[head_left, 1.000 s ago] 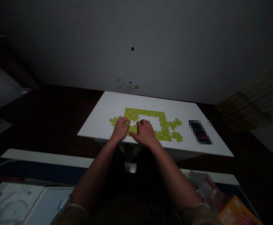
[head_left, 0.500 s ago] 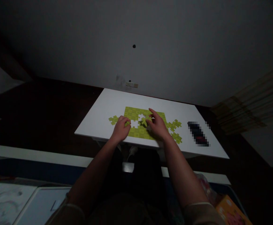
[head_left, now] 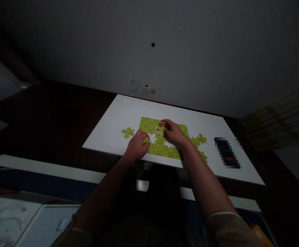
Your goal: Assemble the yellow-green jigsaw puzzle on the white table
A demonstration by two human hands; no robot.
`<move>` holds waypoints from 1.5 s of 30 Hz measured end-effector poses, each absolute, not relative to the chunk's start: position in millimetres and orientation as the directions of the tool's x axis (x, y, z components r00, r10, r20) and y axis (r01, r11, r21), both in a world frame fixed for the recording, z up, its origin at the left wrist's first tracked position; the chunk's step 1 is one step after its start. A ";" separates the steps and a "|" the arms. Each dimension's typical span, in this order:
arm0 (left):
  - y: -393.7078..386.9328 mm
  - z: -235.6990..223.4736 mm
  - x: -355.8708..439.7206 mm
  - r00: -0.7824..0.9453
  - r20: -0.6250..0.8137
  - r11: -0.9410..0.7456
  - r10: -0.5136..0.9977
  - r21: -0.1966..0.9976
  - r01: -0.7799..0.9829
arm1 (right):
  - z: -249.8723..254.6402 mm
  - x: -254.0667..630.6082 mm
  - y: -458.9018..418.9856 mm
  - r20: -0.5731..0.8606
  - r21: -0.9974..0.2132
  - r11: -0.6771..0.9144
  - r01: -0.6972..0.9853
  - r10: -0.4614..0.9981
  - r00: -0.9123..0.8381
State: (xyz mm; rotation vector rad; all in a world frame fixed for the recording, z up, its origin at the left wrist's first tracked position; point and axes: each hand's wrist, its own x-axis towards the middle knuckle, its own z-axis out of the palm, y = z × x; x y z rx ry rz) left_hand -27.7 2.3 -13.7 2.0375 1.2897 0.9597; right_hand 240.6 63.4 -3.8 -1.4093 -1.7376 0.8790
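A yellow-green jigsaw puzzle (head_left: 165, 151), mostly joined, lies on the white table (head_left: 131, 106) with white gaps in its middle. My right hand (head_left: 174, 133) is closed, thumb and fingers pinching a puzzle piece (head_left: 160, 131) at the upper gap. Dark lines show along that piece's edges; whether it sits flush I cannot tell. My left hand (head_left: 137, 145) is curled at the puzzle's left side, beside the other gap. Between its thumb and forefinger shows a green puzzle piece (head_left: 145, 140), partly hidden by the fingers.
Loose pieces (head_left: 128, 132) lie left of the puzzle, and more loose pieces (head_left: 200, 139) lie at its right. A pixelated dark object (head_left: 226, 152) rests near the table's right end. Behind the table stands a grey wall (head_left: 190, 61). An orange box (head_left: 261, 235) is at lower right.
My right hand has moved the piece to the upper gap and its fingers have drawn closer together. My left hand has shifted slightly rightward over the puzzle's edge. The whole view has shifted slightly.
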 end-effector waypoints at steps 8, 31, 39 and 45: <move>2.2 -6.6 -26.2 0.357 0.228 -0.407 0.906 0.704 0.583 | -25.8 240.4 67.5 0.262 -0.816 0.257 0.518 0.963 -0.066; 5.8 -11.7 -33.0 0.020 0.363 -0.343 0.932 0.860 0.378 | 11.1 225.5 62.7 0.145 -0.927 0.181 0.329 0.981 -0.132; 7.0 -11.9 -34.2 0.053 0.339 -0.335 0.939 0.873 0.354 | 22.4 192.4 63.1 0.137 -0.807 0.318 0.497 0.920 -0.366; 6.4 -10.9 -34.9 0.111 0.331 -0.349 0.937 0.873 0.339 | 31.9 204.3 51.3 0.221 -0.803 0.334 0.493 0.936 -0.275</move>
